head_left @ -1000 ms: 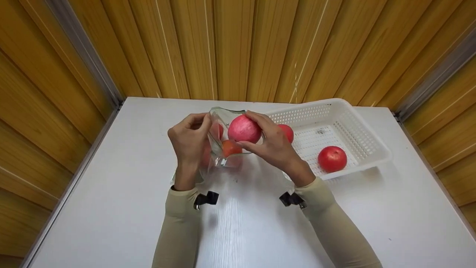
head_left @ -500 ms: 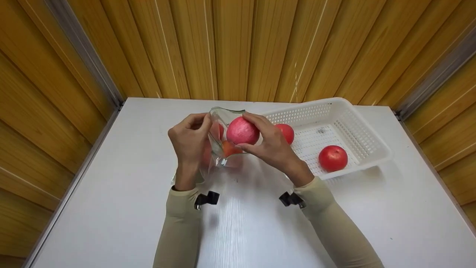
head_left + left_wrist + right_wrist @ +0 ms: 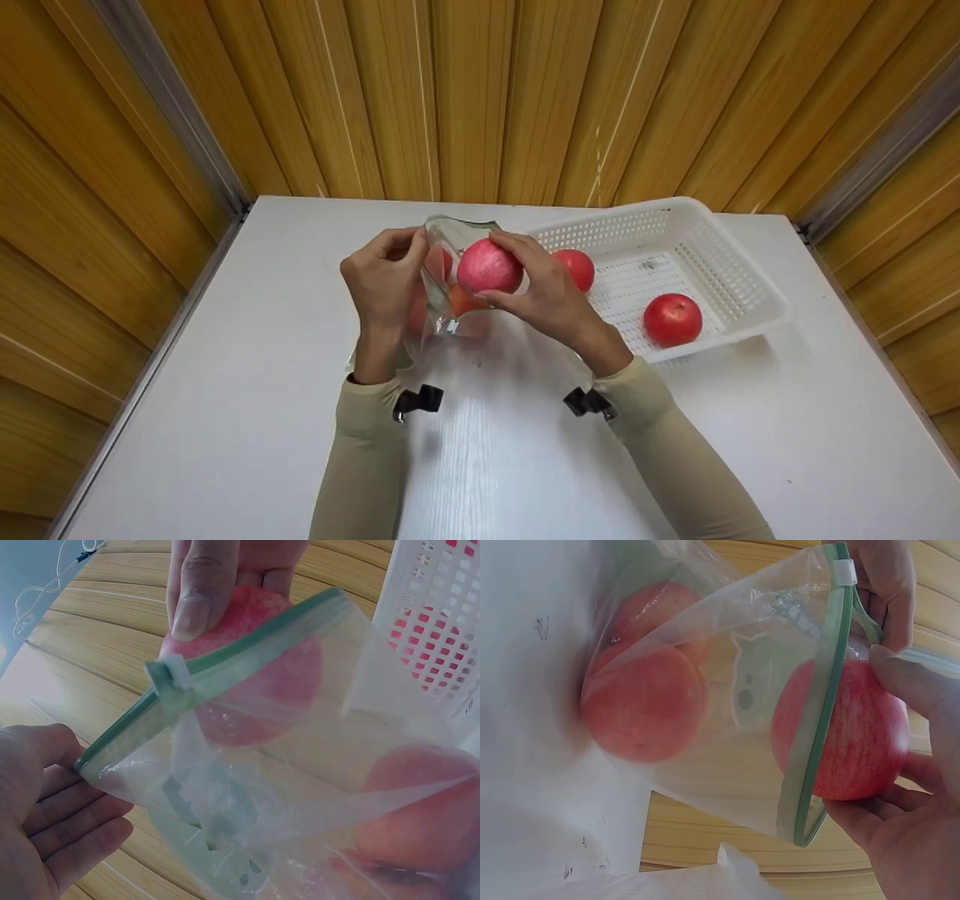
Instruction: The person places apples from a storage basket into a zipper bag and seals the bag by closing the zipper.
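My right hand (image 3: 551, 296) grips a pinkish-red apple (image 3: 862, 727) between thumb and fingers. The apple is partly inside the mouth of a clear zip bag (image 3: 735, 765), whose green zip edge crosses in front of it in the right wrist view. With thumb and fingertips, my left hand (image 3: 382, 277) pinches one corner of the bag's opening. Lower in the bag, several round red to orange fruits (image 3: 645, 701) rest together, blurred by the plastic. A white slider (image 3: 844, 572) sits on the zip edge.
A white perforated basket (image 3: 712, 247) stands to the right on the white table (image 3: 247, 390). Inside it lie a round red fruit (image 3: 673, 319) and another red fruit (image 3: 576, 270), partly hidden by my right hand. Wood-patterned panels (image 3: 472, 97) rise behind the table.
The apple in my right hand has shifted slightly left and down, further over the bag's mouth. My left hand keeps its hold on the bag's edge, almost still.
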Action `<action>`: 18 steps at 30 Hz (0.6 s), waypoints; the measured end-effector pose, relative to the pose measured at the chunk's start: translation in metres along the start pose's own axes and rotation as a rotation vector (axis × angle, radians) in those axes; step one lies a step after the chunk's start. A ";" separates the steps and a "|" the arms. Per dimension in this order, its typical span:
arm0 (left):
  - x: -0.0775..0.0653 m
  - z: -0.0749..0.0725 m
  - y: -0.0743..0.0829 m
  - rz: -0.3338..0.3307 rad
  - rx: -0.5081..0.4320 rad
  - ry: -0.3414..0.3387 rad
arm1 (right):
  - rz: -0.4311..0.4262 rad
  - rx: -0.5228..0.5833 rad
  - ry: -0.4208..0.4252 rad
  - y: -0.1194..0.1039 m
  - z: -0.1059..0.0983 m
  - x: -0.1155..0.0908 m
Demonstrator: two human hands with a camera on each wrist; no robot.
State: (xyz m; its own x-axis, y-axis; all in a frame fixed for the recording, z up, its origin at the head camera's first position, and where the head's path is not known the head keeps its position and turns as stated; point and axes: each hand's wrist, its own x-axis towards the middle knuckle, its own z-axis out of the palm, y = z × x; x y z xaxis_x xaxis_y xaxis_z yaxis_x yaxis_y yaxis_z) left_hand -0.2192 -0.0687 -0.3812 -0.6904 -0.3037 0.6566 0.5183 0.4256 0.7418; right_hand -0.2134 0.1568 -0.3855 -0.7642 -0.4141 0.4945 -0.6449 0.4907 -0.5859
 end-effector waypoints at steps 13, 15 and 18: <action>-0.001 0.000 0.001 0.011 0.000 0.007 | 0.016 0.028 -0.021 0.000 -0.002 -0.002; -0.001 0.000 0.001 0.010 -0.003 0.005 | 0.019 0.028 -0.018 -0.001 -0.003 -0.003; -0.001 0.001 0.001 0.014 -0.004 0.003 | 0.013 0.032 -0.010 -0.001 -0.005 -0.003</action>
State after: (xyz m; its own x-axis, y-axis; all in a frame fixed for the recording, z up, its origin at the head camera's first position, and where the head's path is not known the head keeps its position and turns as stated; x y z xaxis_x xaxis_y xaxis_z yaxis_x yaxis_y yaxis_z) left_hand -0.2184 -0.0677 -0.3812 -0.6815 -0.3008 0.6671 0.5297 0.4262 0.7333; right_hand -0.2104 0.1616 -0.3838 -0.7722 -0.4160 0.4802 -0.6347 0.4710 -0.6126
